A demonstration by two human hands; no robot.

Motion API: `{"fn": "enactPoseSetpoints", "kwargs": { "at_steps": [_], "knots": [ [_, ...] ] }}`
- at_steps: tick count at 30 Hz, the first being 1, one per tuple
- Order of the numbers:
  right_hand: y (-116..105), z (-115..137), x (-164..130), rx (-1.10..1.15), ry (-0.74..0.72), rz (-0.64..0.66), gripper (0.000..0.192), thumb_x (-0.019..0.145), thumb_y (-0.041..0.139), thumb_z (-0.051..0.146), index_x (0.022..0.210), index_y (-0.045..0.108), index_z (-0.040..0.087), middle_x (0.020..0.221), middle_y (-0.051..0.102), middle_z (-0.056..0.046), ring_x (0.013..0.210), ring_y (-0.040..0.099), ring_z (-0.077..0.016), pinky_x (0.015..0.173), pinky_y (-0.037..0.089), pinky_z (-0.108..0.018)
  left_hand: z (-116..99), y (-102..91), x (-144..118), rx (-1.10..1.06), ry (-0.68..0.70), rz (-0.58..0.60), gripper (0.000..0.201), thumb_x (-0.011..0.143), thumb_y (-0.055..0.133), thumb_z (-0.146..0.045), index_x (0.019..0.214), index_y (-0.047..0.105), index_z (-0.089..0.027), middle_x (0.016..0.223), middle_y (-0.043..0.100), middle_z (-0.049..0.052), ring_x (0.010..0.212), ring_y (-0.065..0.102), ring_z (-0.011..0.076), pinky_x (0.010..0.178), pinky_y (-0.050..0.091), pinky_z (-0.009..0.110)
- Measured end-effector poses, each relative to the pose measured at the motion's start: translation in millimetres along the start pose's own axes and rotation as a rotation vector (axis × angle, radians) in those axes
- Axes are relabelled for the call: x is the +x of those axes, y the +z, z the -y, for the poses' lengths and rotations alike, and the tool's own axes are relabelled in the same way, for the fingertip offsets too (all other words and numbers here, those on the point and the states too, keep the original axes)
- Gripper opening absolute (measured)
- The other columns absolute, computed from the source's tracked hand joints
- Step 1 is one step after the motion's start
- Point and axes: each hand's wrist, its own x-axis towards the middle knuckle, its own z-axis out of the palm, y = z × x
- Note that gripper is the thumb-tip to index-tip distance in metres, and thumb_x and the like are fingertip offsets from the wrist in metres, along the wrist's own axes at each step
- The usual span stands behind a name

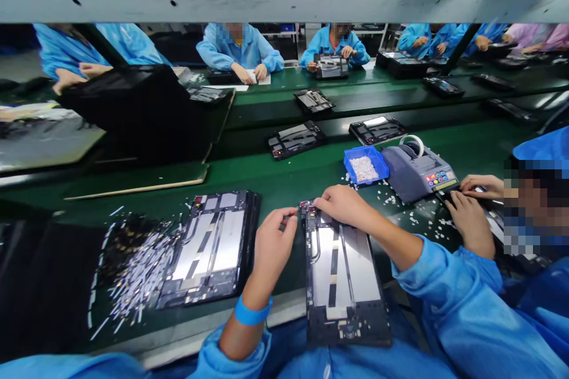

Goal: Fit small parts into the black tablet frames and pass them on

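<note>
An opened tablet with bare metal plates, ribbon cables and small boards leans from the table edge toward my lap. My right hand reaches over its top end, fingers bent and pressed together at the upper left corner; what the fingertips pinch is hidden. Beside that corner is my left hand, with a blue wristband. Its thumb and forefinger are drawn together near the tablet's edge, and anything between them is too small to name. A stack of similar opened tablets lies to the left.
Thin white strips are heaped at the left. Ahead stand a blue tray of white bits and a tape dispenser. A co-worker's hands are at the right. More tablets lie farther back. A metal beam crosses above.
</note>
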Motion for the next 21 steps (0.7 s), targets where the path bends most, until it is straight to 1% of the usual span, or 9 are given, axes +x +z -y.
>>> {"fn": "enactPoseSetpoints", "kwargs": {
  "at_steps": [2,4,7,11,17,19,21],
  "knots": [
    [5.4,1.7,6.1,-0.045,0.008,0.015,0.026,0.092,0.063,0.033,0.075,0.076,0.019,0.077,0.077,-0.006,0.071,0.067,-0.0180,0.060,0.035,-0.026,3.0,-1.2,4.7,0.108,0.134,0.076,0.020,0.092,0.058,-0.023,0.102,0.075,-0.025,0.104,0.077,0.006,0.097,0.069,0.0253,0.088,0.052,0.037],
    [8.2,0.4,9.4,-0.078,0.011,0.020,0.022,0.089,0.064,0.031,0.075,0.077,0.020,0.077,0.077,-0.006,0.072,0.068,-0.0181,0.059,0.035,-0.026,5.3,0.8,7.7,0.197,0.244,0.122,0.023,0.093,0.056,-0.019,0.105,0.075,-0.025,0.107,0.077,0.007,0.103,0.068,0.0268,0.093,0.050,0.040],
    [9.7,0.6,10.0,-0.110,0.030,0.031,0.022,0.089,0.064,0.031,0.076,0.079,0.020,0.076,0.077,-0.006,0.072,0.069,-0.0188,0.058,0.035,-0.026,7.3,5.1,10.0,0.316,0.345,0.164,0.027,0.095,0.052,-0.017,0.110,0.073,-0.024,0.108,0.076,0.008,0.101,0.068,0.0273,0.091,0.049,0.041],
    [9.9,5.6,10.1,-0.159,0.054,0.040,0.025,0.089,0.063,0.033,0.079,0.081,0.019,0.077,0.078,-0.009,0.071,0.070,-0.0202,0.058,0.036,-0.027,8.9,5.5,10.7,0.418,0.402,0.181,0.028,0.098,0.050,-0.017,0.115,0.072,-0.022,0.109,0.076,0.009,0.099,0.067,0.0275,0.088,0.048,0.041],
    [10.3,6.4,15.2,-0.198,0.055,0.050,0.028,0.087,0.062,0.036,0.081,0.082,0.018,0.081,0.079,-0.012,0.074,0.071,-0.0222,0.057,0.036,-0.027,9.2,2.2,8.8,0.488,0.438,0.202,0.029,0.099,0.051,-0.018,0.119,0.072,-0.022,0.109,0.076,0.009,0.097,0.065,0.0275,0.086,0.048,0.040],
    [7.7,5.7,18.6,-0.185,0.060,0.086,0.026,0.086,0.063,0.036,0.082,0.082,0.019,0.082,0.079,-0.011,0.075,0.071,-0.0220,0.057,0.037,-0.027,7.7,2.4,9.5,0.504,0.457,0.220,0.029,0.099,0.051,-0.020,0.120,0.072,-0.023,0.109,0.076,0.009,0.096,0.065,0.0271,0.086,0.048,0.040],
    [3.3,5.8,22.5,-0.170,0.059,0.151,0.025,0.085,0.065,0.036,0.082,0.083,0.019,0.080,0.079,-0.010,0.074,0.071,-0.0212,0.056,0.037,-0.026,5.8,2.5,11.5,0.522,0.470,0.234,0.030,0.100,0.051,-0.021,0.121,0.072,-0.023,0.109,0.076,0.009,0.096,0.065,0.0268,0.086,0.048,0.040]
  ]
}}
